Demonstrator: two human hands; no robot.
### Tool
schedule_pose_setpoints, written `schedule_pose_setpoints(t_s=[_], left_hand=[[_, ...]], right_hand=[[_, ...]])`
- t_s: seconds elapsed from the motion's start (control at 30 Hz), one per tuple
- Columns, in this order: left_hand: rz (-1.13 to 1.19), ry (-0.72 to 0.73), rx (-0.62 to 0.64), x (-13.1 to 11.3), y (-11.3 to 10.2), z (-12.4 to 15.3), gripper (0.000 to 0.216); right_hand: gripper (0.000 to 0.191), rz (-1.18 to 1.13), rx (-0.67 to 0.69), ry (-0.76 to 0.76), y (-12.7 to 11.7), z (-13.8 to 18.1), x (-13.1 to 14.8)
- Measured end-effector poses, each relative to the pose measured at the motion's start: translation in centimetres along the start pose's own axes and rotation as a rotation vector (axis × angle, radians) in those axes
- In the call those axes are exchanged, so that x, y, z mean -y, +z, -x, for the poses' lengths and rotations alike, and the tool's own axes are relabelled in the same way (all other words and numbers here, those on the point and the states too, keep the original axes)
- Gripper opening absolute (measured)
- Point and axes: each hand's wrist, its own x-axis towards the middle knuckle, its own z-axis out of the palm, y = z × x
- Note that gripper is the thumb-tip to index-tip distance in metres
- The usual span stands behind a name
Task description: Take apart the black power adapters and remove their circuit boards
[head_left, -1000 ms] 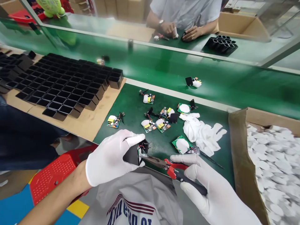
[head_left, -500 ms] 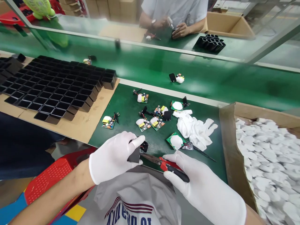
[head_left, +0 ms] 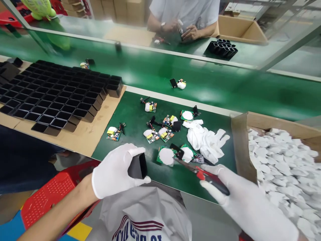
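My left hand (head_left: 116, 172), in a white glove, is closed around a black rectangular plastic case (head_left: 137, 166) whose open end faces right. In my gloved right hand (head_left: 240, 197) are needle-nose pliers (head_left: 198, 172) with red and black handles. The pliers' tips reach a small circuit board with a white round pad (head_left: 166, 156); whether they grip it I cannot tell. Close beside it lies another padded board (head_left: 187, 153). Several more circuit boards (head_left: 165, 134) with yellow and white parts and black end pieces lie farther back on the green table (head_left: 130, 147).
Rows of black cases (head_left: 55, 103) stand on cardboard at the left. A carton (head_left: 242, 144) full of white pads (head_left: 283, 167) is on the right, near crumpled white gloves (head_left: 207, 139). Behind runs a green belt (head_left: 150, 63) carrying boards; a person (head_left: 184, 20) works beyond it.
The pliers have moved right, away from the black case, and a padded circuit board is now at their tips. My left hand has turned the case so its open end shows.
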Motion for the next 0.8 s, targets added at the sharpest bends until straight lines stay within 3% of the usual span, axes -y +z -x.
schedule_pose_setpoints(t_s=[0.17,0.3,0.6,0.8], left_hand=[[0.215,-0.081,-0.098,0.6,3.7,-0.3,0.072],[0.351,-0.166,-0.102,1.3,5.0,-0.5,0.069],[0.479,-0.281,-0.142,1.9,6.4,-0.7,0.062],[0.536,-0.301,-0.128,2.0,6.4,-0.9,0.059]], right_hand=[[0.047,0.179,-0.09,-0.007,2.9,-0.1,2.9],[0.051,0.319,-0.179,-0.123,2.9,-0.7,3.5],[0.044,0.098,0.063,0.093,1.7,-1.3,3.7],[0.047,0.041,0.172,0.259,-2.4,-0.6,2.7]])
